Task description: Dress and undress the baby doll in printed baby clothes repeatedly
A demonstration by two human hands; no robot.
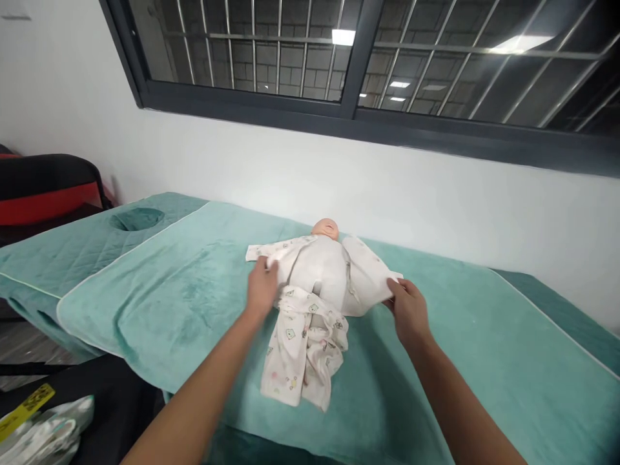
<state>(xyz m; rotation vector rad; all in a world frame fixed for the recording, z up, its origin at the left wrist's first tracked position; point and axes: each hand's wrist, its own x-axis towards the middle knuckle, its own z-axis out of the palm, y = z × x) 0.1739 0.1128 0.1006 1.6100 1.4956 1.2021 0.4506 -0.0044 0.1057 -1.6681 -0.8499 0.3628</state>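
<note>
A baby doll [325, 228] lies on its back on a green-covered bed, its head toward the wall. It wears a white printed baby jacket [371, 271] whose front is spread apart over a white torso. Printed baby trousers [290, 342] cover its legs, which point toward me. My right hand [409, 309] pinches the edge of the jacket's right-hand panel and holds it out to the side. At the doll's other side, my left hand [262, 284] has its fingers closed on the jacket's left-hand edge, near the outstretched sleeve.
The bed's green cover [484, 361] extends to both sides, with a face hole [137, 219] at the left end. A barred window [271, 51] is above the white wall. A black and red chair [48, 187] stands left. Bagged cloth [53, 429] lies on a dark surface at lower left.
</note>
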